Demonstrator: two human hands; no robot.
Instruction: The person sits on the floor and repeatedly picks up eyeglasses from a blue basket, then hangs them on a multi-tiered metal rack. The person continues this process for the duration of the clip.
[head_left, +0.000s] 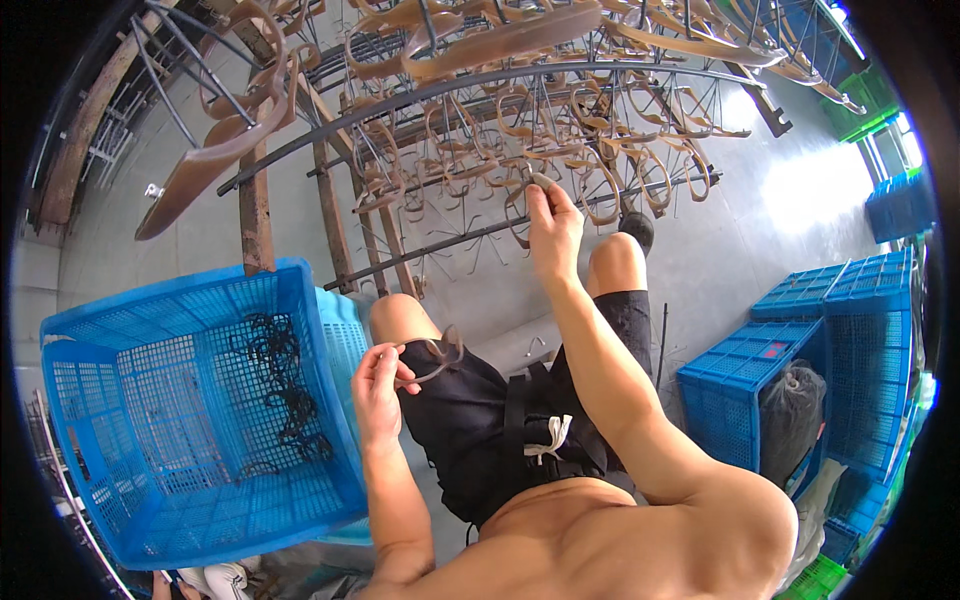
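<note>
- While facing a dark metal rack [432,91] in the head view, held a curved brownish piece [453,347], glossy and partly see-through, in the left hand [380,388].
- Gripped that piece between thumb and bent fingers, in front of the left thigh and near the knee, well apart from the rack.
- Stretched the right hand [553,220] forward to the rack, thumb and fingertips pinched together on a small pale tip [539,180].
- Could not tell, at so small a size, the full shape of the pale tip or any join to the rack.
- Had ahead, on the rack's wire prongs, many brownish curved pieces [505,42], close together in rows, with a lower bar [440,246] crossing nearer the knees.
- Saw rusty brown posts [256,215] beside the rack on the left, above a grey floor [690,275].
- Had at the left a large blue mesh crate [180,308], tilted in view, with dark thin curved bits [292,408] strewn along the inside, and a paler blue crate [342,338] just beside, partly hidden.
- Wore black shorts [460,425] with a white drawstring [550,438].
- Saw stacked blue crates [725,395] at the right, a dark plastic bag [790,408] against them, and green crates [862,108] farther off.
</note>
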